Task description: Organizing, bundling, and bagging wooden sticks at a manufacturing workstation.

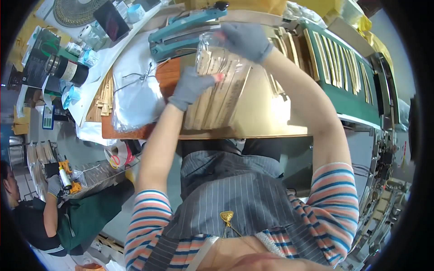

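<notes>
A clear plastic bag [219, 90] filled with several long, narrow tan paper-wrapped pieces lies slanted on the bench in front of me. My left hand [191, 89], in a grey glove with a bare thumb tip, grips the bag's left side, its thumb across the front. At the bag's upper end, my right hand [248, 41], gloved alike, pinches the crumpled plastic; its fingertips are partly hidden. Just beyond both hands stands a teal hand-lever bag sealer [181, 38] with a black knob. Left of my left hand rests a stack of clear flat bags [138, 92] with a dark cord on top.
To the right, a green tray [323, 58] carries rows of tan strips, with more strips [285, 45] beside it. A black cylinder [68, 70], jars and a phone-like screen [111, 21] crowd the left shelf. A gloved co-worker [49, 207] sits at lower left.
</notes>
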The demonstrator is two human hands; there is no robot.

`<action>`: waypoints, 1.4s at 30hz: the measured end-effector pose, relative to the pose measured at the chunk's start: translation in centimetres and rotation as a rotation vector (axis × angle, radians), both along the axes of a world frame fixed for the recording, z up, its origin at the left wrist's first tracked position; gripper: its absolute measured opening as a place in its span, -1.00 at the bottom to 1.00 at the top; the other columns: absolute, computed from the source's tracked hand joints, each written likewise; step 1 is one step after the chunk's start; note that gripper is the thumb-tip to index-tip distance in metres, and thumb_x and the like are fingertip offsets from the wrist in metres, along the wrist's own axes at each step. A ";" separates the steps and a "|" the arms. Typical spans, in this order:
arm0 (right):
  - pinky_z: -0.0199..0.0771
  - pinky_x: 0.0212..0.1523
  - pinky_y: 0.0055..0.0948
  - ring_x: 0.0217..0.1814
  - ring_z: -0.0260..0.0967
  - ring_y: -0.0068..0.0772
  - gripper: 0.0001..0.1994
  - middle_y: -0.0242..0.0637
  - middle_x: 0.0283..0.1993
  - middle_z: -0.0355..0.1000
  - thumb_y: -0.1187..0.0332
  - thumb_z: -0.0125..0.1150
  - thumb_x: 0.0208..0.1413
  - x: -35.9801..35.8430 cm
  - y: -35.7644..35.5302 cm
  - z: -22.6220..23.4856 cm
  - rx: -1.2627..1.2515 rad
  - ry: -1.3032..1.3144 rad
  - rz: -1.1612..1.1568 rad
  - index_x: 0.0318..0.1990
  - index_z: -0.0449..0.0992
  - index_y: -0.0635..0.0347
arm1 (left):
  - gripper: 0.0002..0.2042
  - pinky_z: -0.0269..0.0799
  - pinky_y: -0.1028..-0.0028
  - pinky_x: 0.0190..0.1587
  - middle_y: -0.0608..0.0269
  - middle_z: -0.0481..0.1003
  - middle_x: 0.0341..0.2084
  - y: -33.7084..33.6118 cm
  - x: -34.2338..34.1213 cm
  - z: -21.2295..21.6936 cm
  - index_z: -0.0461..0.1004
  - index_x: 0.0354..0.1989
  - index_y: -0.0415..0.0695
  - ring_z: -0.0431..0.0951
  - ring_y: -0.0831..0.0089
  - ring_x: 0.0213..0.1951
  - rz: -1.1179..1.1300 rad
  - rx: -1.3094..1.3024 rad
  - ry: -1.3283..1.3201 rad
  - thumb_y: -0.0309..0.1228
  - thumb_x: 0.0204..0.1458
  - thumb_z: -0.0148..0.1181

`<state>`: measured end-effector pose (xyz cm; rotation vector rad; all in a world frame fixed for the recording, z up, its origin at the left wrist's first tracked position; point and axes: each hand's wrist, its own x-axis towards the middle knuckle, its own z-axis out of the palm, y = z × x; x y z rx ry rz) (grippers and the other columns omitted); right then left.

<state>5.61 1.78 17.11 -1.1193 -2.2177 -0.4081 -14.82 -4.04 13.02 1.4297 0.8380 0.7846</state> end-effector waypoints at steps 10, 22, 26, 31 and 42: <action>0.38 -0.35 -0.17 -0.39 0.40 0.01 -0.77 -0.06 -0.49 0.42 0.20 0.18 -0.10 -6.0 8.6 7.9 -0.180 0.361 -0.278 -0.52 0.42 0.18 | -0.57 0.34 0.54 -0.13 0.25 0.50 -0.23 11.4 -1.8 -9.6 0.49 -0.16 -0.28 0.44 0.53 -0.24 0.409 -0.111 0.235 -0.30 -0.20 0.39; 0.37 -0.36 -0.13 -0.38 0.41 -0.02 -0.74 -0.13 -0.44 0.45 0.13 0.03 0.01 -0.6 13.2 -7.2 -0.241 0.245 -0.511 -0.50 0.44 0.11 | -0.54 0.32 0.52 -0.09 0.25 0.47 -0.19 10.7 -2.1 -8.7 0.43 -0.09 -0.32 0.44 0.50 -0.22 0.375 -0.292 -0.139 -0.34 -0.17 0.35; 0.38 -0.40 -0.15 -0.45 0.41 -0.03 -0.77 -0.17 -0.52 0.44 0.14 0.03 0.01 -0.7 13.1 -7.3 -0.228 0.284 -0.498 -0.51 0.43 0.07 | -0.53 0.31 0.53 -0.09 0.25 0.48 -0.19 10.8 -2.5 -8.7 0.43 -0.08 -0.33 0.43 0.52 -0.21 0.362 -0.233 -0.136 -0.32 -0.17 0.35; 0.37 -0.30 -0.11 -0.28 0.40 -0.01 -0.68 -0.11 -0.28 0.45 0.02 0.01 0.05 -0.9 11.7 -5.9 -0.331 0.292 -0.509 -0.41 0.40 0.09 | -0.50 0.30 0.51 -0.06 0.25 0.46 -0.18 10.9 -2.3 -9.3 0.42 -0.07 -0.33 0.42 0.49 -0.20 0.349 -0.212 -0.113 -0.28 -0.17 0.35; 0.16 0.15 -0.19 0.20 0.15 0.09 -0.17 0.14 0.16 0.19 -0.29 -0.17 0.03 34.2 -4.5 -2.2 -0.206 0.191 -1.044 0.19 0.16 0.33 | -0.47 0.36 0.49 -0.14 0.18 0.46 -0.18 5.9 -6.8 -6.3 0.31 0.01 -0.33 0.45 0.48 -0.22 0.425 0.119 0.350 -0.26 -0.09 0.29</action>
